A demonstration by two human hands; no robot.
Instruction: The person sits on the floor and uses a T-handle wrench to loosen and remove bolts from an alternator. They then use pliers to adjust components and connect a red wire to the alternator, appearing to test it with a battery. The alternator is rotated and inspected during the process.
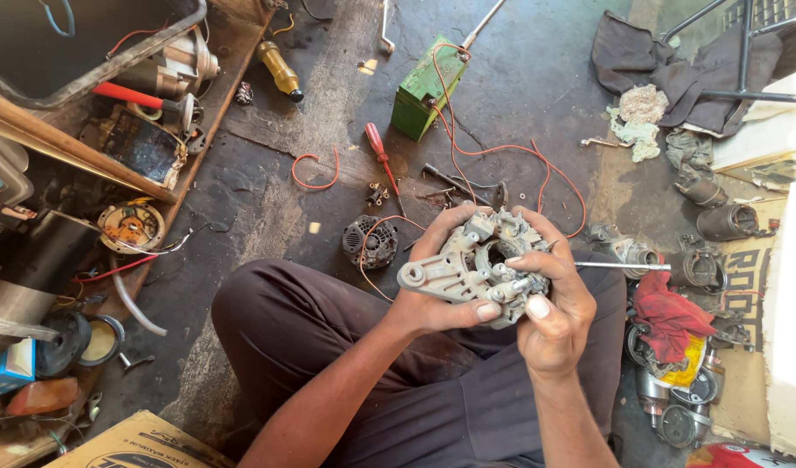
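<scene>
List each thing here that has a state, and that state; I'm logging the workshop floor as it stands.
Left hand: gripping the grey metal housing from below.
Right hand: fingers on the housing's right side.
Grey metal housing: held up over the lap, open face up.
Green battery: on the floor, red wires attached.
Red-handled screwdriver: lying flat.
Dark cloth: crumpled.
Red rag: bunched.

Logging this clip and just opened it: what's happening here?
A person sits cross-legged on a grimy workshop floor, holding a grey metal alternator housing over the lap. The left hand cradles it from below; the right hand grips its right side, with a thin metal rod sticking out to the right. A red-handled screwdriver, green battery and red wires lie ahead.
</scene>
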